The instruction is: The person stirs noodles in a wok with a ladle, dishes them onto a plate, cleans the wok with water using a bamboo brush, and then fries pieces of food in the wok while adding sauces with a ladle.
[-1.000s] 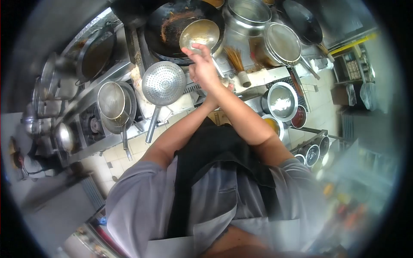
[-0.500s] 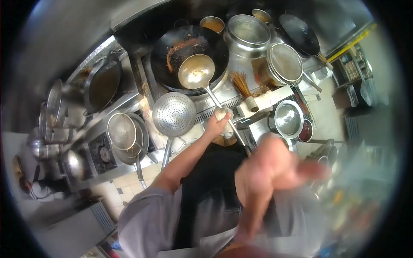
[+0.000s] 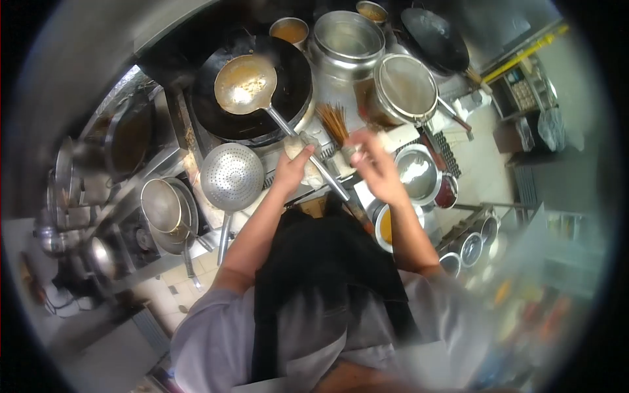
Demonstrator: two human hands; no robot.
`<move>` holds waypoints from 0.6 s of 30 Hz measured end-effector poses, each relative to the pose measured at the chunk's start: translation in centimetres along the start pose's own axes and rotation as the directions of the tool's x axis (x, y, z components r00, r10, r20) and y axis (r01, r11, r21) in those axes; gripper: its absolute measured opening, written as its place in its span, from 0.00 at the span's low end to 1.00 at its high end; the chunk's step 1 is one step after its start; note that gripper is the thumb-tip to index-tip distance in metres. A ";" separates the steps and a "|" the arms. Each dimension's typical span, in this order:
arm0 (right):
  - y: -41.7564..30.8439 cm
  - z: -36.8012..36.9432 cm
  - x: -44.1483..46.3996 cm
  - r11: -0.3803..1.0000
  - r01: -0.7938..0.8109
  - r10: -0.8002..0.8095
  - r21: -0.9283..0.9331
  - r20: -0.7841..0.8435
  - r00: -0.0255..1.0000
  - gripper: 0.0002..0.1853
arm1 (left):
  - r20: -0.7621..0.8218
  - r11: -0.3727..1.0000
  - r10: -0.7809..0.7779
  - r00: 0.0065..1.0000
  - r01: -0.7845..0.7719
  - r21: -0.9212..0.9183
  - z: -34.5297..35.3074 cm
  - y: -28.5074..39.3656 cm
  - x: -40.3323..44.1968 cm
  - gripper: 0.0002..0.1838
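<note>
My left hand (image 3: 293, 169) is closed around the handle of a large wok ladle (image 3: 246, 84), with a pale cloth (image 3: 309, 160) at the grip. The ladle's bowl is over a black wok (image 3: 295, 78) and has brownish residue inside. My right hand (image 3: 380, 171) reaches over the counter with fingers apart, its fingertips beside the handle of a bamboo wok brush (image 3: 334, 123). Whether they touch the brush I cannot tell. To the left of my left hand lies a perforated skimmer (image 3: 232, 177).
Behind the brush stand a metal pot (image 3: 349, 39) and a strainer (image 3: 406, 82) on a container. A steel bowl (image 3: 418, 173) and a bowl of yellow liquid (image 3: 388, 229) are by my right arm. Sieves (image 3: 162, 205) and burners lie left; a second wok (image 3: 436, 39) is far right.
My right hand has come forward from near my body to beside the bamboo brush. The ladle in my left hand has shifted left and farther over the wok. The view has shifted too.
</note>
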State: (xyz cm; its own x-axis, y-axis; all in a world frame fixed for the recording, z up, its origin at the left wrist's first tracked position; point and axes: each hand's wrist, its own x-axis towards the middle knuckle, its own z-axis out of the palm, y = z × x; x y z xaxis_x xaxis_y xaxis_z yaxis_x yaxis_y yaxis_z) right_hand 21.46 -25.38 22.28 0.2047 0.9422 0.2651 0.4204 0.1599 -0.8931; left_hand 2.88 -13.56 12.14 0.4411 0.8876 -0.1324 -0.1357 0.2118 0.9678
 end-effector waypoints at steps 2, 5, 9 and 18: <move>7.0 -0.6 -1.9 0.888 -0.454 0.360 0.073 0.502 0.786 0.22 | 0.034 0.998 0.048 0.998 -0.047 -0.046 0.5 0.0 2.7 0.14; 6.8 -0.9 -1.8 0.477 -0.725 0.226 0.496 0.728 0.647 0.19 | 0.044 0.990 0.140 0.989 -0.139 -0.035 2.6 2.0 6.0 0.15; 7.4 -0.8 5.5 0.639 -0.570 0.325 0.516 0.491 0.808 0.16 | -0.121 0.996 0.050 0.991 -0.058 -0.062 3.3 3.8 9.4 0.17; 17.0 3.2 28.6 0.842 -0.363 0.435 -0.400 0.105 0.894 0.22 | -0.398 0.959 -0.210 0.893 0.109 -0.261 -2.4 -3.0 -6.4 0.24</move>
State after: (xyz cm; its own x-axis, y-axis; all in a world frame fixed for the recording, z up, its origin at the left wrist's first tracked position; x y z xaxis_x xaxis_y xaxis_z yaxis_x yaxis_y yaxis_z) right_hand 31.64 5.18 13.56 0.2732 0.9430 -0.1898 0.6332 -0.3248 -0.7025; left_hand -1.61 -18.87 9.56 0.0692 0.9111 -0.4063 -0.3137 0.4065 0.8581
